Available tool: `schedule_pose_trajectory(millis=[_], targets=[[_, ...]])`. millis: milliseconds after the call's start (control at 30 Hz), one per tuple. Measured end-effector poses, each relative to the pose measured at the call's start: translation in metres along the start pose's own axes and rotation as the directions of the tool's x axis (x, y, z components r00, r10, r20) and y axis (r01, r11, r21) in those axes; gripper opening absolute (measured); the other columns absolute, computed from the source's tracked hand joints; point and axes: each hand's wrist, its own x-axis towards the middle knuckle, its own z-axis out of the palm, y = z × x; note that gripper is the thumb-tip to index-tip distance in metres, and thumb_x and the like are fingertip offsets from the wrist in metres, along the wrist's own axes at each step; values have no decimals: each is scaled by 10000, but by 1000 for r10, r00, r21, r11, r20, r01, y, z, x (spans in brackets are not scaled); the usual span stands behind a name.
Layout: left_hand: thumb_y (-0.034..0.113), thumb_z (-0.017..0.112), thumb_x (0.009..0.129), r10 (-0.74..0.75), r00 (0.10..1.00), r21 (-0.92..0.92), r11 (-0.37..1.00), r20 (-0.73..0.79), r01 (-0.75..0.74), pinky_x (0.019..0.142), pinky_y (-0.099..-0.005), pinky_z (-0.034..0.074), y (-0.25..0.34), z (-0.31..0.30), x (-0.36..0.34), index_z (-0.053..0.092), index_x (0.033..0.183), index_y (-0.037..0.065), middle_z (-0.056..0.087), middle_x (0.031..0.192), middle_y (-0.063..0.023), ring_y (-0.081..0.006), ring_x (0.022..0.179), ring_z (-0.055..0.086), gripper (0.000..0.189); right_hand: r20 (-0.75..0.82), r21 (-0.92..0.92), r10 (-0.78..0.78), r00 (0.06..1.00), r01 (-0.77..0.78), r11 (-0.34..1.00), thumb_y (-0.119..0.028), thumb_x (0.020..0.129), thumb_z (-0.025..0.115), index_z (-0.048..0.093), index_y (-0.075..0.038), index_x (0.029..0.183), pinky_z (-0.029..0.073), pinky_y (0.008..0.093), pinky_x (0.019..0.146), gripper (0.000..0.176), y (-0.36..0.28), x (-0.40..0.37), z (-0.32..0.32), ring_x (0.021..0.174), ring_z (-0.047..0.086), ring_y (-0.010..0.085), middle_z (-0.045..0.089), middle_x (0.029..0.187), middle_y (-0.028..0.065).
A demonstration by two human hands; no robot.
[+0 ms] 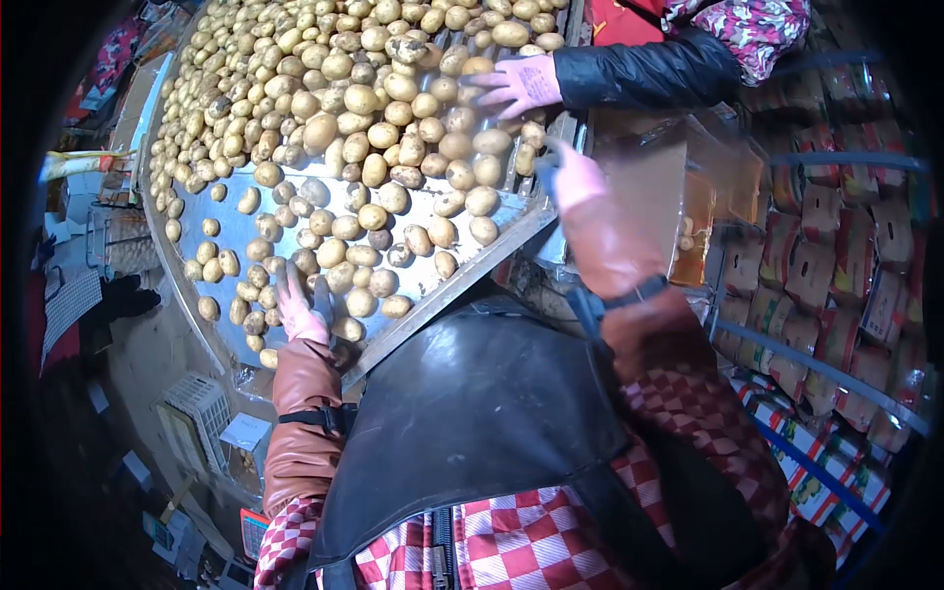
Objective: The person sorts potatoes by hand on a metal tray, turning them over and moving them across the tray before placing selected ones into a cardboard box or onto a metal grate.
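Observation:
A large heap of potatoes (pixel 359 99) covers a metal-topped sorting table (pixel 226 192) with a wooden edge. My left hand (pixel 300 310), in a pink and grey glove, lies with fingers spread among loose potatoes near the table's front edge. Its fingers touch potatoes but are not wrapped round one. At the table's right corner, my right hand (pixel 575 177) is smeared by motion, beside the slatted part of the table; its fingers cannot be made out, nor whether they hold anything.
Another person's gloved hand (pixel 521 84) reaches over the potatoes from the upper right, in a dark sleeve. An open cardboard box (pixel 639 187) stands right of the table. Stacked cartons (pixel 821 211) fill the far right. A white plastic crate (pixel 197 408) is on the floor at lower left.

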Motion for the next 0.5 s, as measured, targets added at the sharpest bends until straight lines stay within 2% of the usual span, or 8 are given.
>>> schedule_pose_trajectory(millis=[33,133,233,267,300,367,467,500], targets=[[277,686,899,-13,1000,-3,1000,6,13,1130,-523,337,0,-1,0,430,1467,77,395,1499,-275,-454,1382,382,655,70,-278,66,995,-43,960,-205,989,438,560,-142,1348,508,485,959,384,-20,14,11,1127,650,362,684,1194,171],[284,679,906,19,1000,-29,999,-21,-19,1134,-509,339,-4,0,-1,422,1472,77,391,1501,-276,-454,1382,386,655,130,-364,-36,991,81,928,-235,965,470,493,-124,1429,488,487,985,478,-25,50,56,1142,630,379,669,1192,215],[319,648,932,-9,1000,4,1000,29,8,1155,-485,322,-7,-2,-2,397,1504,80,357,1531,-283,-463,1401,366,669,-16,-207,-102,995,97,973,-221,965,502,545,-111,1369,501,477,963,421,-15,40,46,1120,639,381,662,1199,225],[328,640,938,-16,999,6,1000,48,16,1158,-482,320,-5,-4,-2,392,1509,79,351,1533,-287,-465,1402,364,669,-43,-38,74,996,-76,996,-238,949,576,560,-116,1349,526,459,940,418,-10,38,44,1072,663,365,683,1160,200],[333,637,941,-9,999,4,1000,40,9,1157,-482,321,-8,-1,-2,390,1509,78,350,1532,-292,-467,1400,365,669,108,430,98,989,-135,893,-256,945,565,558,-113,1332,540,461,919,412,5,28,37,1061,656,366,675,1150,178],[342,633,947,12,1000,8,1000,22,-12,1150,-487,329,-7,-4,-2,388,1510,75,348,1525,-308,-470,1393,372,670,154,894,-36,987,-124,432,-286,947,563,560,-111,1308,567,452,864,401,54,14,45,1034,639,342,651,1129,141],[321,641,942,-11,1000,39,999,-6,11,1142,-498,335,-16,6,0,375,1518,79,354,1519,-312,-476,1388,375,679,-6,982,-240,971,51,179,-288,983,523,562,-83,1294,575,457,835,374,122,1,16,1023,628,319,630,1100,155],[317,648,938,24,999,29,999,-24,-23,1146,-490,335,-24,12,0,360,1526,83,329,1536,-307,-477,1389,373,696,343,897,-218,914,-387,-211,-293,991,515,558,-73,1304,559,469,877,386,155,10,1,1036,627,319,635,1112,161]])
